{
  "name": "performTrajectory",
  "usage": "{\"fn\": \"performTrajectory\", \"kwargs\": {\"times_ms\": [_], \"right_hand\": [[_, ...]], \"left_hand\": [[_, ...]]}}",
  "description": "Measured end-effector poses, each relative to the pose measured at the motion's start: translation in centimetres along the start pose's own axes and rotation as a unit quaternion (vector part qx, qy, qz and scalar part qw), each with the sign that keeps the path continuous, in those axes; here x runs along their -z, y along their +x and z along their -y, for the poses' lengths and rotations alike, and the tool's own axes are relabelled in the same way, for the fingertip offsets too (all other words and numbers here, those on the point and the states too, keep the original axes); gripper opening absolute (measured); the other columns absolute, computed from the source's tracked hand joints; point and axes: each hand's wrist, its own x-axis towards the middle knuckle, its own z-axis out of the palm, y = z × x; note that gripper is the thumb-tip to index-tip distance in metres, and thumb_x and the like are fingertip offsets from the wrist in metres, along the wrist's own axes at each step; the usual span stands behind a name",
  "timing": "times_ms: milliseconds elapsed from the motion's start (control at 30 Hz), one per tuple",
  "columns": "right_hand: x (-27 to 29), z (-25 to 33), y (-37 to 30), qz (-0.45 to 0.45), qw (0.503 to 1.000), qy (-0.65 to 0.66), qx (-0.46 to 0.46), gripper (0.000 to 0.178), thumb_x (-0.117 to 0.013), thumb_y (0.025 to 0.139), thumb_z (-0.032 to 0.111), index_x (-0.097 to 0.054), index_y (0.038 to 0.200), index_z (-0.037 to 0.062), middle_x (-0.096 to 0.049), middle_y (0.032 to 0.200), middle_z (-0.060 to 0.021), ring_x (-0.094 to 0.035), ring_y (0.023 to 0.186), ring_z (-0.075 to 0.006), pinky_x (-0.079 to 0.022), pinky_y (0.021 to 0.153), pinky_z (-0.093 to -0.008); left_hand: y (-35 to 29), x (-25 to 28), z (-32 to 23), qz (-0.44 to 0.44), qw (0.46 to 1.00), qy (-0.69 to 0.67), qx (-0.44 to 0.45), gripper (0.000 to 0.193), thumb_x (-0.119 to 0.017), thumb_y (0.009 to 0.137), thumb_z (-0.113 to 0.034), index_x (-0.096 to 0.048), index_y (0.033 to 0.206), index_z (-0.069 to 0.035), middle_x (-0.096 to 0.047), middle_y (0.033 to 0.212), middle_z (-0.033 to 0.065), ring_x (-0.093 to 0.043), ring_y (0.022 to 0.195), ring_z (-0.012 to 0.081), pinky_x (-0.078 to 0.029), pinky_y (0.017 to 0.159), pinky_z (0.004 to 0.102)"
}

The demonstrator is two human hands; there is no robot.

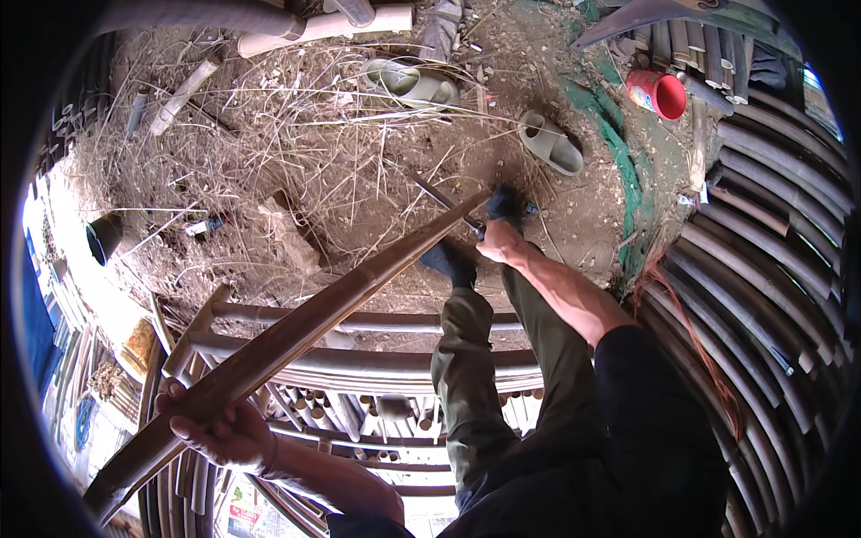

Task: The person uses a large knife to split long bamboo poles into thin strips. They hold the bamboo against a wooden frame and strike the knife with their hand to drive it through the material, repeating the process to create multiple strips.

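Observation:
A long brown bamboo pole [296, 327] slants from the lower left up to the middle, its far end by my feet. Near its lower end my left hand [220, 430] is closed around it, palm up, with the thumb along the side. My right hand [500, 242] is closed on the handle of a narrow dark-bladed knife [437, 193]. The blade points up and left and crosses close to the pole's far end; whether it touches the bamboo I cannot tell. My feet in dark socks [507, 204] are on the dirt beside that end.
A bamboo frame [395, 360] crosses below the pole, in front of my legs. Stacked bamboo poles [753, 260] line the right side. Dry stalks litter the dirt floor. Olive slippers [550, 143], a red tub [656, 94] and a green strip of netting [619, 148] lie farther off.

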Motion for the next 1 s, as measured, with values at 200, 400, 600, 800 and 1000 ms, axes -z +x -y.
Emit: {"fn": "performTrajectory", "kwargs": {"times_ms": [200, 400, 600, 800, 1000], "right_hand": [[5.7, 0.5, -2.1, 0.022, 0.994, -0.082, -0.062, 0.025, -0.058, 0.082, 0.013, -0.070, 0.102, 0.0025, -0.070, 0.103, -0.0174, -0.069, 0.096, -0.0302, -0.056, 0.079, -0.0419], [6.6, 0.0, -2.4, -0.049, 0.984, -0.174, 0.010, 0.021, -0.056, 0.084, 0.013, -0.065, 0.097, -0.0006, -0.071, 0.092, -0.0168, -0.071, 0.084, -0.0297, -0.057, 0.069, -0.0411], [7.9, 0.0, 0.6, -0.053, 0.928, -0.347, 0.126, 0.017, -0.056, 0.086, 0.018, -0.065, 0.085, 0.0033, -0.072, 0.084, -0.0087, -0.071, 0.073, -0.0238, -0.055, 0.058, -0.0368], [9.3, 7.7, -10.6, -0.036, 0.996, 0.040, 0.074, 0.033, -0.067, 0.081, 0.024, -0.055, 0.098, -0.0023, -0.065, 0.073, -0.0187, -0.066, 0.065, -0.0321, -0.053, 0.052, -0.0429], [14.2, 7.4, -20.4, -0.159, 0.956, -0.006, 0.246, 0.031, -0.070, 0.075, 0.028, -0.059, 0.087, 0.0010, -0.062, 0.063, -0.0185, -0.065, 0.059, -0.0334, -0.050, 0.053, -0.0457]], "left_hand": [[-1.6, -5.1, -0.5, 0.039, 0.999, -0.016, 0.012, 0.047, -0.059, 0.095, -0.032, -0.043, 0.126, -0.001, -0.046, 0.107, 0.0076, -0.049, 0.063, 0.0057, -0.037, 0.041, 0.0130], [-1.8, -5.3, -0.7, 0.136, 0.989, -0.042, 0.031, 0.033, -0.054, 0.098, -0.033, -0.052, 0.119, -0.007, -0.056, 0.106, 0.0059, -0.038, 0.052, 0.0014, -0.033, 0.042, 0.0164], [-1.1, -8.1, -0.5, -0.011, 0.999, 0.029, 0.016, 0.039, -0.062, 0.093, -0.037, -0.053, 0.114, -0.005, -0.059, 0.090, 0.0027, -0.031, 0.048, 0.0010, -0.031, 0.043, 0.0172], [-0.2, -0.4, -8.8, -0.048, 0.998, -0.031, -0.036, 0.042, -0.053, 0.098, -0.036, -0.056, 0.117, 0.001, -0.057, 0.096, 0.0030, -0.030, 0.049, 0.0005, -0.026, 0.041, 0.0145], [-0.8, 6.0, -25.6, -0.145, 0.970, -0.019, -0.194, 0.036, -0.053, 0.096, -0.025, -0.054, 0.123, 0.000, -0.057, 0.115, 0.0122, -0.052, 0.068, 0.0050, -0.041, 0.046, 0.0143]]}}
